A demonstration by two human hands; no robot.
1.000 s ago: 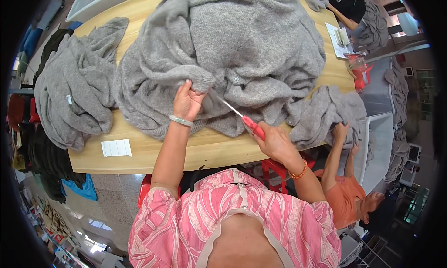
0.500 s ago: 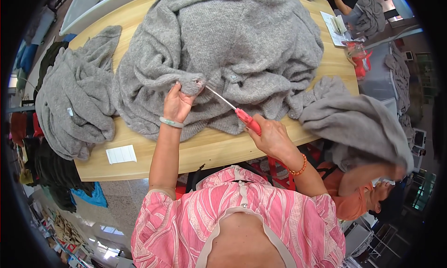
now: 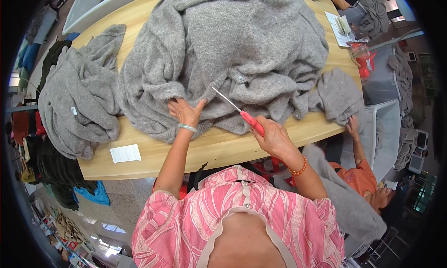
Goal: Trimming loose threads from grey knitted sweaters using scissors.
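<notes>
A large heap of grey knitted garments (image 3: 260, 30) covers the middle of the table. My left hand (image 3: 186, 113) rests at the heap's near left part, thumb spread wide from the fingers; its fingertips touch a grey knitted edge (image 3: 165, 92) and are partly tucked against it. In my right hand (image 3: 274, 138) is a red-handled tool (image 3: 252, 122) with a thin, straight metal shaft. The shaft points up and left, its tip in front of the grey knit; whether it touches the knit I cannot tell.
Another grey garment (image 3: 79, 100) hangs over the table's left edge, near a white paper slip (image 3: 125, 153). At right, a co-worker's hand (image 3: 352, 126) touches a grey knit piece (image 3: 340, 98); more grey cloth (image 3: 347, 200) lies beside that person. A pale bin (image 3: 389, 133) stands beyond.
My left hand has let go of the bunched knit end and moved slightly down, thumb now spread. The co-worker's grey cloth has dropped from beside the table's right corner.
</notes>
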